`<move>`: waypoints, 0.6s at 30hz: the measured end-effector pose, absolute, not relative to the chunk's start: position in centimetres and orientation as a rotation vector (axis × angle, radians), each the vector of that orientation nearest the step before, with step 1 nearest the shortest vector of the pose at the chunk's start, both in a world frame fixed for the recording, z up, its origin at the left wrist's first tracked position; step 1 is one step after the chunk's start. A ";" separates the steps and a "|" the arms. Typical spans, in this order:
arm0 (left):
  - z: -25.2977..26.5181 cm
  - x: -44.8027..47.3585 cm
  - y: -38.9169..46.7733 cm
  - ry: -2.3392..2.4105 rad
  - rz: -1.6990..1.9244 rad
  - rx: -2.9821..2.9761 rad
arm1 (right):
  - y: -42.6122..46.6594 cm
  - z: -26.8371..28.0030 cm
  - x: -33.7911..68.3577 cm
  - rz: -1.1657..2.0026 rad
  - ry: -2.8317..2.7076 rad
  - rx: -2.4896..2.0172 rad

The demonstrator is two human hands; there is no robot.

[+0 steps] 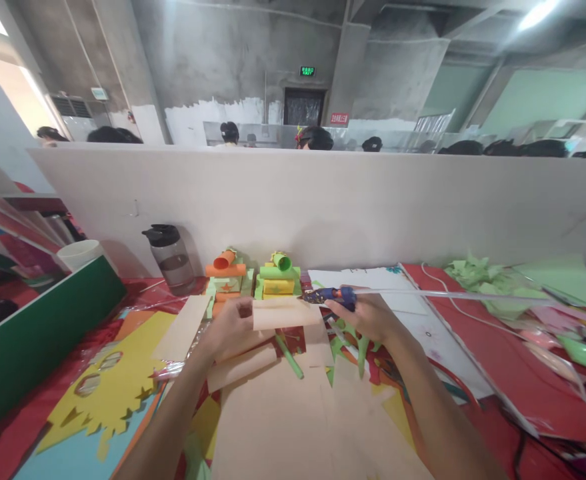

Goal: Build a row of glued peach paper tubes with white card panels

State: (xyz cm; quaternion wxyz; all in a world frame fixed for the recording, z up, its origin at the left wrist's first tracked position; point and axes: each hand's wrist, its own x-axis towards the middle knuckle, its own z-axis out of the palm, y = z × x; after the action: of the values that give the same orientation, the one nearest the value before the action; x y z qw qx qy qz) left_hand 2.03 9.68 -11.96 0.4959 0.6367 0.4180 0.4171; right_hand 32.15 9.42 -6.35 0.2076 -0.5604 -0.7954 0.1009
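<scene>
In the head view, my left hand (229, 329) has its fingers closed on the left end of a peach paper piece (283, 317), folded or rolled lengthwise. My right hand (367, 316) grips a dark blue glue gun (339, 297), its nozzle at the paper's upper right edge; I cannot tell whether they touch. A long clear glue stick (443, 294) runs out of the gun's back to the right. Below my hands lie peach sheets (277, 427) and a thin green paper tube (289, 357). Just beyond stand two paper models, one orange and green (226, 283), the other green and yellow (279, 280).
A grey water bottle (169, 260) stands against the white partition (293, 207). On the left are a green board (47, 340) and yellow cut paper (115, 373). White drawing sheets (423, 347), a pale cord and green paper scraps (487, 283) lie to the right.
</scene>
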 end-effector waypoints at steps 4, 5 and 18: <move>-11.9 2.6 9.7 1.028 1.007 1.574 | 9.4 -6.5 31.8 0.266 -2.257 -1.526; -12.0 2.7 9.6 1.024 1.002 1.578 | 9.4 -6.5 31.7 0.265 -2.264 -1.519; -11.9 4.1 9.4 1.040 0.982 1.599 | 8.3 -5.5 30.0 0.389 -2.266 -1.472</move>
State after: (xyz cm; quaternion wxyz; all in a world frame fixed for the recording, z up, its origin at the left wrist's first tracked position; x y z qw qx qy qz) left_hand 4.10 9.42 -11.95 0.4779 0.6546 0.4259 0.4021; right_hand 29.97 8.29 -5.55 0.2045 -0.5279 -0.8124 0.1393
